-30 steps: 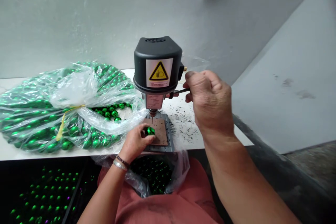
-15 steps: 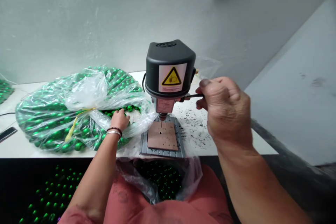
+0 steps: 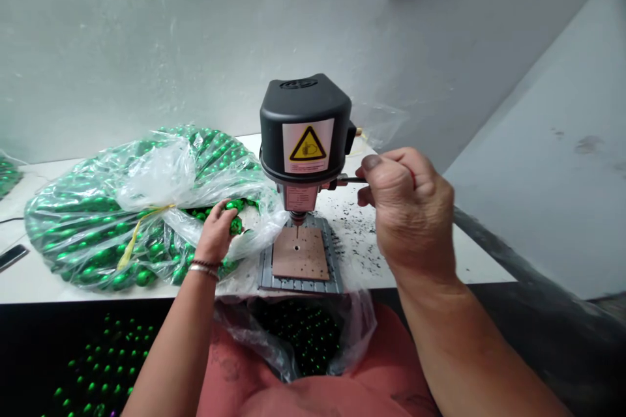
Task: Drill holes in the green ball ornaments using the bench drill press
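My left hand [image 3: 218, 231] is at the mouth of a clear plastic bag [image 3: 154, 176] full of shiny green balls. Its fingers are closed around a green ball [image 3: 237, 226]; more balls lie just behind the fingertips. My right hand [image 3: 413, 208] grips the thin lever [image 3: 355, 180] on the right side of a small black bench drill press [image 3: 306, 117]. The drill bit [image 3: 297, 230] points down, raised above a brown square board [image 3: 300, 257] with a small hole. The board lies on the grey slotted base [image 3: 335, 277].
Dark shavings [image 3: 359, 241] are scattered on the white table [image 3: 482, 267] right of the base. An open plastic bag [image 3: 364, 326] with green balls hangs at my lap. More green balls [image 3: 98, 365] sit below on the left. A phone [image 3: 12, 256] lies at the left edge.
My left hand has lifted slightly out of the bag opening, and a green ball now shows in its fingers. My right hand stays on the lever. The view has shifted slightly.
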`<control>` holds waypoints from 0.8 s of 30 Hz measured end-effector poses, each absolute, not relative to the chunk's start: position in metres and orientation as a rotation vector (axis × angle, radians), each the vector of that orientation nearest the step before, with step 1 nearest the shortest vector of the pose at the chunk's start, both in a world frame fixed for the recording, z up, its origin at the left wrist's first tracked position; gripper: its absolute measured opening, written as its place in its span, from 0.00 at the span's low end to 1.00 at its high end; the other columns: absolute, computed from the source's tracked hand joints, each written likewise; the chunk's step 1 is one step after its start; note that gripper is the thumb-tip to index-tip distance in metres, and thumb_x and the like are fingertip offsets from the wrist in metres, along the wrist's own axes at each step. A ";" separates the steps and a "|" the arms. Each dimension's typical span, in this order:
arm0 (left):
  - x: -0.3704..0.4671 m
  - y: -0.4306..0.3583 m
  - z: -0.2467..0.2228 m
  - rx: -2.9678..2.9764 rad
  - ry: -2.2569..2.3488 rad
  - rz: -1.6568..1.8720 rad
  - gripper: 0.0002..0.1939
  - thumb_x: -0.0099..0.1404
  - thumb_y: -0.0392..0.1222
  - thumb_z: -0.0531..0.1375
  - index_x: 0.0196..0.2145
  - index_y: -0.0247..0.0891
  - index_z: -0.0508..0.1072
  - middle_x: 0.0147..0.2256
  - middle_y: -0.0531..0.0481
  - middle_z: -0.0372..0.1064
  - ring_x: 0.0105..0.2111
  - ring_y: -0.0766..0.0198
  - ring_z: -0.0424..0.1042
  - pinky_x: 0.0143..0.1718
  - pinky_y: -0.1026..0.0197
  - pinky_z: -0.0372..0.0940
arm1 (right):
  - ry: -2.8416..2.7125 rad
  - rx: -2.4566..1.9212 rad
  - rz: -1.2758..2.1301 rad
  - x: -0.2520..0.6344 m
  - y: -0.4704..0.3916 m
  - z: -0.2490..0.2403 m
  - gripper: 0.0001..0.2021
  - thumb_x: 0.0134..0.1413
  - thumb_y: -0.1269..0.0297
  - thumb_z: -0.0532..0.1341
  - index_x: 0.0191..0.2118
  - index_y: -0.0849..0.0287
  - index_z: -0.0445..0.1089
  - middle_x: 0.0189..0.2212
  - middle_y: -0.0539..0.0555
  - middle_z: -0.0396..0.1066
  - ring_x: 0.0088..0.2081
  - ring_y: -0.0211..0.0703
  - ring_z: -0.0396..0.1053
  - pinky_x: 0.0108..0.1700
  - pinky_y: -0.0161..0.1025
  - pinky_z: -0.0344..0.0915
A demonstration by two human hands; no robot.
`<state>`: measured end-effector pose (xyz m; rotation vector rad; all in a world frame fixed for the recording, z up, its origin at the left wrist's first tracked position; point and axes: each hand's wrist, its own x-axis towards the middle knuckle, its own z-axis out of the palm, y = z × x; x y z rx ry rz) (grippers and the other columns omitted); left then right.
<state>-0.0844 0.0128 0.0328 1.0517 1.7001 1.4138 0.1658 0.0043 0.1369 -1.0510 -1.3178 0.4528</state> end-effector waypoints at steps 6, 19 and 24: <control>-0.054 -0.051 0.055 0.296 0.832 1.427 0.08 0.59 0.41 0.54 0.34 0.34 0.68 0.37 0.46 0.68 0.26 0.73 0.65 0.21 0.72 0.60 | -1.315 -1.024 0.449 0.165 0.006 0.132 0.17 0.50 0.48 0.55 0.27 0.58 0.63 0.23 0.46 0.63 0.21 0.29 0.59 0.22 0.31 0.56; -0.001 -0.055 0.024 1.431 1.769 0.939 0.22 0.61 0.48 0.53 0.51 0.37 0.64 0.36 0.46 0.71 0.33 0.61 0.70 0.35 0.60 0.64 | -1.332 -0.956 0.475 0.167 0.000 0.138 0.12 0.50 0.56 0.56 0.24 0.58 0.62 0.17 0.43 0.60 0.19 0.28 0.59 0.22 0.29 0.56; 0.004 -0.047 0.016 1.923 1.934 0.657 0.22 0.62 0.43 0.52 0.53 0.36 0.65 0.49 0.39 0.67 0.48 0.53 0.67 0.49 0.53 0.61 | -1.357 -0.989 0.461 0.170 -0.001 0.138 0.12 0.50 0.56 0.56 0.25 0.59 0.62 0.15 0.43 0.57 0.18 0.26 0.54 0.22 0.28 0.54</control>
